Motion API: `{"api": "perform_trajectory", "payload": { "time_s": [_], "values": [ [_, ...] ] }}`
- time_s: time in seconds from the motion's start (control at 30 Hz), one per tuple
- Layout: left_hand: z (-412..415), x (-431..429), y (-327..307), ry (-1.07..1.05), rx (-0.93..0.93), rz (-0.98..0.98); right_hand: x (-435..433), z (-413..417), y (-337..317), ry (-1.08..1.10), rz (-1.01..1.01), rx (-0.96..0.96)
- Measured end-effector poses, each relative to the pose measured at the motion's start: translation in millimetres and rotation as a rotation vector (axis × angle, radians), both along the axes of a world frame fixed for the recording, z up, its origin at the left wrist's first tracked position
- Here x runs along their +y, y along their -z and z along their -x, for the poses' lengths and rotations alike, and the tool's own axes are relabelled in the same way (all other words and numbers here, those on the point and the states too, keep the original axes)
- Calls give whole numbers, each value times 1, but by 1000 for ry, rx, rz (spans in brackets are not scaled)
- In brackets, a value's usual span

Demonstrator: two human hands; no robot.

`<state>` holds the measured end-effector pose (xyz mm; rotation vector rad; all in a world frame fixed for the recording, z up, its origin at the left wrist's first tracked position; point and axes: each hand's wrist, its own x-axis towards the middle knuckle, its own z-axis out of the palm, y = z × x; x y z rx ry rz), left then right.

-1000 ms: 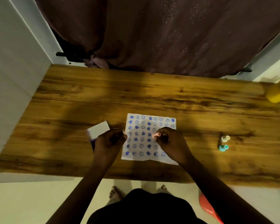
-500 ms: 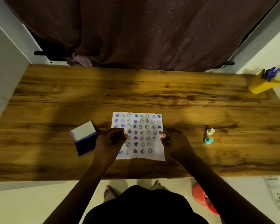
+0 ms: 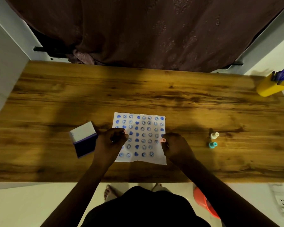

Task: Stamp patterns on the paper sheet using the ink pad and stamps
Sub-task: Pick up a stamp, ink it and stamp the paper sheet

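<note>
1. Head view: the paper (image 3: 143, 138) lies flat on the table (image 3: 154, 95), almost full of blue prints.
2. Right hand (image 3: 175, 148) pinches a pink stamp (image 3: 163, 140) at the paper's right edge.
3. Left hand (image 3: 111, 141) presses the left edge, curled — holding anything, I cannot tell.
4. Paper looks thin and light — better hold it at the edges.
5. Ink pad (image 3: 84, 141) sits just left.

White paper sheet (image 3: 140, 138), blue hearts, smileys

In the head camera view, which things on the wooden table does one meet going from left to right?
ink pad → left hand → paper sheet → right hand holding a pink stamp → white stamp and teal stamp, one behind the other → yellow pen holder
</note>
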<state>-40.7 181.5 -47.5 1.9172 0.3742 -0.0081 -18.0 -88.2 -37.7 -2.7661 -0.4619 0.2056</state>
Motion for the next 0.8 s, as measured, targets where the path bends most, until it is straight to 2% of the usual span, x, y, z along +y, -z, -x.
{"api": "perform_trajectory", "payload": {
  "time_s": [0.5, 0.67, 0.8],
  "values": [
    [-7, -16, -9, -13, -24, 36, 13, -15, -3, 124, 86, 89],
    [-2, -18, -22, 16, -44, 20, 5, -21, -16, 122, -83, 186],
    [7, -22, -31, 63, -34, 54, -12, -18, -40, 323, -273, 137]
  ]
}}
